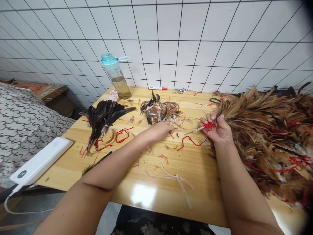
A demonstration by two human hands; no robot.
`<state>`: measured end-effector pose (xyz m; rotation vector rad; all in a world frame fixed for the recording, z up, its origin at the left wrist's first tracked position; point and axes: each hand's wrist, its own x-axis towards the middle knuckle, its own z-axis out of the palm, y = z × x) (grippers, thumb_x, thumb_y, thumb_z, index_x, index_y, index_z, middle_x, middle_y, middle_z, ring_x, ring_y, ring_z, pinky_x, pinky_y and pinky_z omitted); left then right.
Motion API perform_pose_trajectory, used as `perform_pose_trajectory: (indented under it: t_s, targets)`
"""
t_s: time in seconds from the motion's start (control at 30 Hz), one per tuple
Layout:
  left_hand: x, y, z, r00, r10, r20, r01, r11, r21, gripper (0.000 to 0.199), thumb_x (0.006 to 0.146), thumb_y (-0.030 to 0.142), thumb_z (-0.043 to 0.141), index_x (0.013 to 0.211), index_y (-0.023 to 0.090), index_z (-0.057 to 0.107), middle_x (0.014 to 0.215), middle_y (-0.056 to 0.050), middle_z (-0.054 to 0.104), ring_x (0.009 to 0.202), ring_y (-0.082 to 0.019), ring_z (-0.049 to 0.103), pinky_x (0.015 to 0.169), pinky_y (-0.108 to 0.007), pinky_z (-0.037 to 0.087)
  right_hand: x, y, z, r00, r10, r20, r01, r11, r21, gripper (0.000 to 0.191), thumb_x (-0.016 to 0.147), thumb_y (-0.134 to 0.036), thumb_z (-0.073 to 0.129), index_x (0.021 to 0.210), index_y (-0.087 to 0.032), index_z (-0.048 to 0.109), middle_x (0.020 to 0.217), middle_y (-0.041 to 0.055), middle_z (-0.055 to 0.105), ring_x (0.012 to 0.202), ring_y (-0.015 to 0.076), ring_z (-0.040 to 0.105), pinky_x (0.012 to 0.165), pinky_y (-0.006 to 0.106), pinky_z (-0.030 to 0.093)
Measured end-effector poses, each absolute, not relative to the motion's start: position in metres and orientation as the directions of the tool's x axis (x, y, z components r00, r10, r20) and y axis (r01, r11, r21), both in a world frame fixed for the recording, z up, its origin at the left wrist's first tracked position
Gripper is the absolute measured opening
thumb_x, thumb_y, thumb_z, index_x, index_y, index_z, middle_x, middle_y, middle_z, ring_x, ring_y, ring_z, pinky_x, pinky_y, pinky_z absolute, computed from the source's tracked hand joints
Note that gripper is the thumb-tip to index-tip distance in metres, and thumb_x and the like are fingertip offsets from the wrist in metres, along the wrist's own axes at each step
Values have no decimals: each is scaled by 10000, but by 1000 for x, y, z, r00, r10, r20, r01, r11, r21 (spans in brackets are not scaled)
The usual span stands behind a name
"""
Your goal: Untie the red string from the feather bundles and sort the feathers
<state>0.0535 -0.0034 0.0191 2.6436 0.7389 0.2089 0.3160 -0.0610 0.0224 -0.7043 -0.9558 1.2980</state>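
Note:
My left hand (161, 131) reaches to the near edge of a loose pile of brown and black feathers (162, 111). Its fingers are pinched downward, hiding what is between them; a short red string (171, 134) shows beside the fingertips. My right hand (221, 130) is closed around a bunch of feathers (219, 113) wound with red string (209, 125). From the same grip a slim pointed metal blade (194, 131) sticks out to the left, its handle hidden. A loose tail of red string (194, 142) hangs from there onto the table.
Brown feather strips (266, 130) cover the table's right side. Black feathers (104, 116), a water bottle (119, 81) and a white power bank-like device (41, 160) are at left. A red marker (157, 88) lies by the tiled wall; a pale ribbon (179, 179) lies in front.

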Motion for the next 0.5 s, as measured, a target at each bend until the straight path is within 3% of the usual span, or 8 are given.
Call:
perform_pose_trajectory:
  t_s: [0.1,0.17,0.3,0.4,0.5]
  targets:
    - [56,-3,15,840,538,72,471,-787,399,161,766,57,453,725,158,571,812,-48,547,774,-154,500,710,-263,386,315,-61,21,-16,986,164,-483,136,-865,403,684,-609,741,669,-248,560,658,-21,419,630,133,455,592,303,466]
    - [52,-2,23,815,569,109,466,-757,458,128,778,78,459,747,161,552,839,-42,531,783,-149,489,717,-263,378,316,-61,21,-32,987,158,-519,119,-846,387,682,-587,756,677,-248,570,663,-26,417,628,121,454,588,289,464]
    - [42,0,49,708,668,228,354,-616,704,75,862,192,457,803,168,498,833,-20,536,795,-138,483,748,-265,383,318,-60,21,-51,984,170,-563,112,-819,369,697,-566,756,684,-244,577,670,-30,428,632,107,462,587,270,469]
    - [40,-1,58,627,745,227,171,-416,893,149,902,296,474,827,169,453,825,-17,557,673,-99,438,646,-236,366,320,-59,21,-40,983,180,-550,128,-826,370,718,-580,730,682,-246,574,666,-22,446,632,120,471,579,283,475]
    - [44,-3,58,548,812,202,39,-266,963,213,897,356,533,846,166,450,765,4,553,574,-65,376,554,-208,319,320,-59,21,-42,983,178,-545,127,-829,374,723,-583,723,683,-242,573,667,-18,450,638,129,476,578,289,477]
